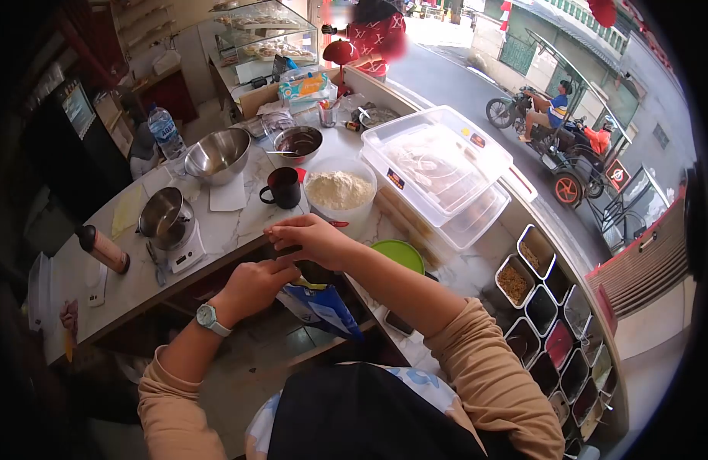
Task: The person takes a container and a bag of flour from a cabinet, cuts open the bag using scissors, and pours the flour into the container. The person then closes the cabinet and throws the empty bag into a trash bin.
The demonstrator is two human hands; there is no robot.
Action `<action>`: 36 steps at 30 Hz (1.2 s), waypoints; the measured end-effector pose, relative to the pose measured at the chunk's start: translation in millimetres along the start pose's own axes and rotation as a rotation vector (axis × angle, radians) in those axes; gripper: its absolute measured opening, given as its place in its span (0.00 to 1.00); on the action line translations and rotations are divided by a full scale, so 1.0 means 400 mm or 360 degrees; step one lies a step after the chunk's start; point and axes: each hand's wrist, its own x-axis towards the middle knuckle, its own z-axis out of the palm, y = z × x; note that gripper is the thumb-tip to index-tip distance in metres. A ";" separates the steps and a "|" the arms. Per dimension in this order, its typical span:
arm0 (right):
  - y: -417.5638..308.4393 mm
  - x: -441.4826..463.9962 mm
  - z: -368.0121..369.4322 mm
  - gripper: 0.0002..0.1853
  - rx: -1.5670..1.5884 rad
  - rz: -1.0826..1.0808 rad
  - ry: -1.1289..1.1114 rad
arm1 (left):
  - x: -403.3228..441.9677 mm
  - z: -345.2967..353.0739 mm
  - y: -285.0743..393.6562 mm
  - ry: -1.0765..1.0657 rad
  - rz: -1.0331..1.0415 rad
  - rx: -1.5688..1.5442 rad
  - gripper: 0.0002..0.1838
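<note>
My left hand (256, 288), with a watch at the wrist, is closed at the top edge of a blue packet (323, 309) that hangs below the counter's front edge. My right hand (309, 239) is just above and beside it, its fingers bent together; what they hold, if anything, is too small to tell. Beyond my hands stand a black mug (283, 188) and a tub of white flour (338, 189). A metal bowl (168, 218) rests on a white scale (189, 249) to the left.
Behind are a large steel bowl (218, 156), a bowl of dark mixture (298, 143) and a water bottle (164, 132). Clear plastic boxes (438, 165) and a green lid (398, 257) lie right. Topping containers (542, 310) line the right edge. A brown bottle (103, 249) stands left; a person (371, 38) is beyond.
</note>
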 end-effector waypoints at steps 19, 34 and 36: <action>-0.091 -0.033 0.028 0.18 0.0395 0.0140 -0.0251 | 0.025 -0.032 -0.056 0.1018 0.0695 0.0331 0.17; -0.100 -0.084 0.003 0.17 -0.1114 0.0112 -0.0120 | 0.002 -0.044 -0.053 0.0758 0.0817 0.0574 0.14; -0.088 -0.088 -0.010 0.17 -0.1092 0.0017 -0.0103 | -0.003 -0.045 -0.050 0.0736 0.0796 0.0577 0.15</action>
